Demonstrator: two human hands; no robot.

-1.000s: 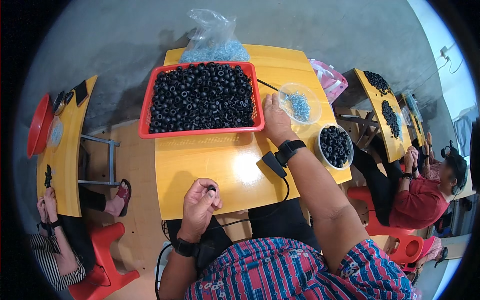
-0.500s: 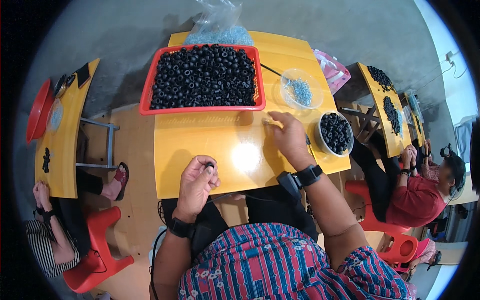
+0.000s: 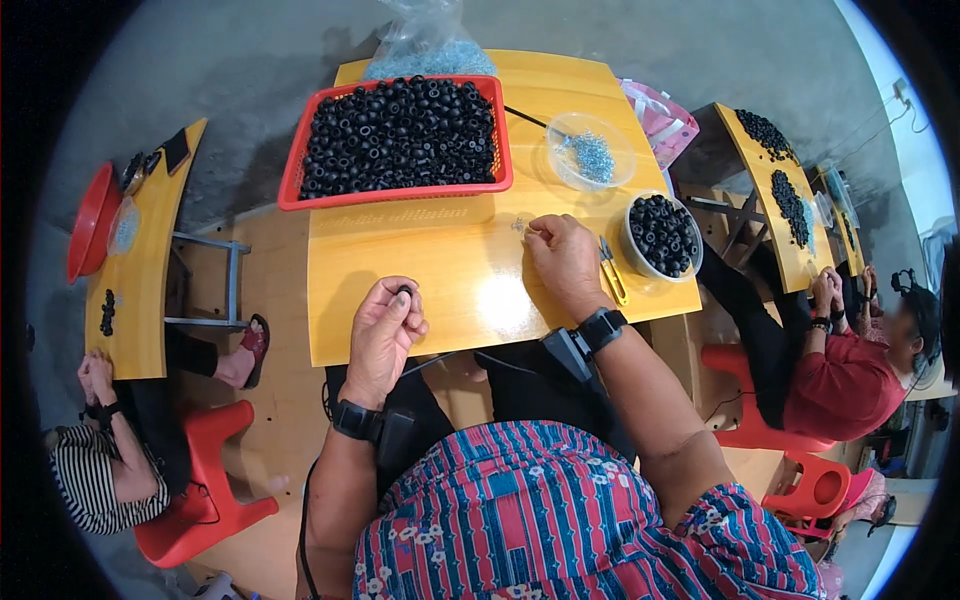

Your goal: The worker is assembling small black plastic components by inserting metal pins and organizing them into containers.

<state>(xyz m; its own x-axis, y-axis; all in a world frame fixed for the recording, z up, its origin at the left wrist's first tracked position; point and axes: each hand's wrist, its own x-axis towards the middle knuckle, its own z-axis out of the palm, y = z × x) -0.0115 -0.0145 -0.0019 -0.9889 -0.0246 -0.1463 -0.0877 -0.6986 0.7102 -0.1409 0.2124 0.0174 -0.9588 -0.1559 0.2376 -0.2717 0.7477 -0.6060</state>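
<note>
My left hand point(image 3: 380, 335) is closed in a pinch around a small round black plastic cap point(image 3: 404, 291), held just above the front part of the yellow table point(image 3: 440, 262). My right hand point(image 3: 566, 262) rests on the tabletop with thumb and fingers pressed together. Beside its fingertips lie a few tiny clear pieces point(image 3: 518, 225); whether one is between the fingers is too small to make out. To the right of that hand is a pair of yellow-handled thread snips point(image 3: 614, 280).
A red basket point(image 3: 400, 194) heaped with black caps fills the back left. Clear tubs hold small bluish pieces point(image 3: 592, 158) and black caps point(image 3: 660, 235). Behind the basket sits a plastic bag point(image 3: 430, 55). Other people sit at tables on both sides.
My right hand has drawn its fingers together near the tiny pieces, and the snips now show beside it. The left hand still pinches the black cap. The view has shifted slightly.
</note>
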